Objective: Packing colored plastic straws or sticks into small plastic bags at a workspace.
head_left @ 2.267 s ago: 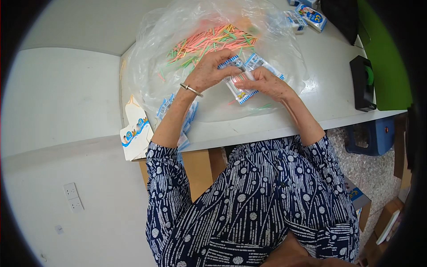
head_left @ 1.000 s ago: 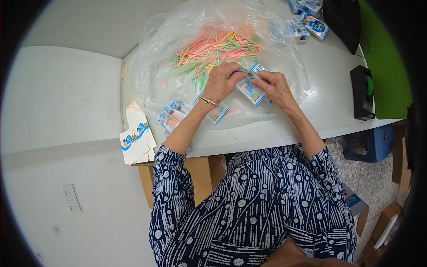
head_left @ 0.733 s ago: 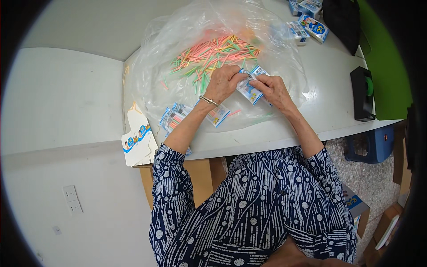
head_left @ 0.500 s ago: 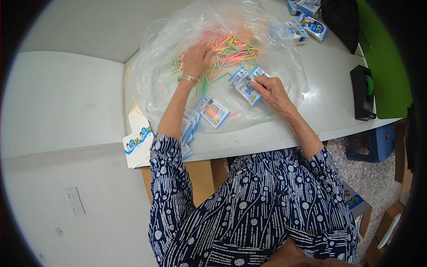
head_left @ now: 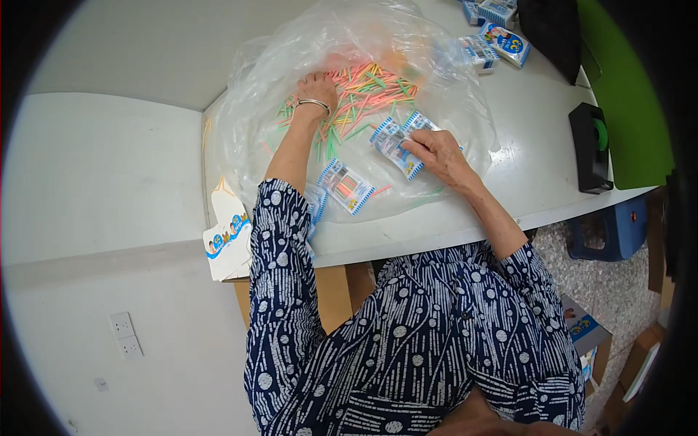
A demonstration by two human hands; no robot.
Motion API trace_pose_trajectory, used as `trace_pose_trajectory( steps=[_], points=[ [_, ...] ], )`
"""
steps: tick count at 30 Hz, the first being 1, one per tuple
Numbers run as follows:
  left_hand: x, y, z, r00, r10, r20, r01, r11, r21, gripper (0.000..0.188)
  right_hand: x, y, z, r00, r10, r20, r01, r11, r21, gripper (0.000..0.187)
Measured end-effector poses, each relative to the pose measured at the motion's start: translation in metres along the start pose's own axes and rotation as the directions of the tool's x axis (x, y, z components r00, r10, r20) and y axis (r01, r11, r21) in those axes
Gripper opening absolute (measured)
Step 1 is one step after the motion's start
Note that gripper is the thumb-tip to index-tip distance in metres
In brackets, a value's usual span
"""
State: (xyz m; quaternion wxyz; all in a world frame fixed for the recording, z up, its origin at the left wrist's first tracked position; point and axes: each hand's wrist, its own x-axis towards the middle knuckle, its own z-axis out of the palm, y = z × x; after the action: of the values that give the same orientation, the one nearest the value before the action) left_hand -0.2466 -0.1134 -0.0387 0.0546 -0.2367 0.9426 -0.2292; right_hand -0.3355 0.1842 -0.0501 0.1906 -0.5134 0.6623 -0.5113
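While the left hand [head_left: 316, 91] is at the stick pile [head_left: 371, 91], its grip unclear | right hand [head_left: 440, 154] pinches a packet [head_left: 390, 142] above the plastic bag [head_left: 251, 131] | another packet [head_left: 345, 187], sticks showing inside, lies nearer the table edge [head_left: 363, 247]

Sachets [head_left: 346, 187] and bag [head_left: 305, 43] are glossy plastic, the bangle [head_left: 314, 101] polished metal.

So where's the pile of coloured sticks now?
In the head view, the coloured sticks lie upper centre on clear plastic, the left hand at their left end.
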Motion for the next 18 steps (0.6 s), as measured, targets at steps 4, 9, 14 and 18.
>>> trace_pose_trajectory(
  steps=[4,9,14,18],
  points=[
    [0.001,0.0,0.005,0.998,-0.047,-0.043,0.046,0.998,-0.031,0.029,0.0,0.001,0.003,1.0,-0.007,-0.007,0.007,1.0,-0.001,0.029],
    [-0.012,-0.006,0.005,0.993,-0.089,-0.082,0.08,0.991,-0.112,0.029,0.001,0.001,0.002,1.0,0.004,0.03,-0.003,1.0,-0.024,0.028],
    [-0.012,0.001,-0.015,0.965,-0.262,0.014,0.248,0.895,-0.37,0.026,-0.001,0.004,-0.002,0.999,0.031,0.026,-0.031,0.999,-0.016,0.03],
    [-0.035,-0.034,0.005,0.915,-0.402,-0.035,0.165,0.451,-0.877,0.031,0.004,-0.014,0.005,0.999,-0.026,0.037,0.026,1.0,-0.014,0.03]
  ],
)
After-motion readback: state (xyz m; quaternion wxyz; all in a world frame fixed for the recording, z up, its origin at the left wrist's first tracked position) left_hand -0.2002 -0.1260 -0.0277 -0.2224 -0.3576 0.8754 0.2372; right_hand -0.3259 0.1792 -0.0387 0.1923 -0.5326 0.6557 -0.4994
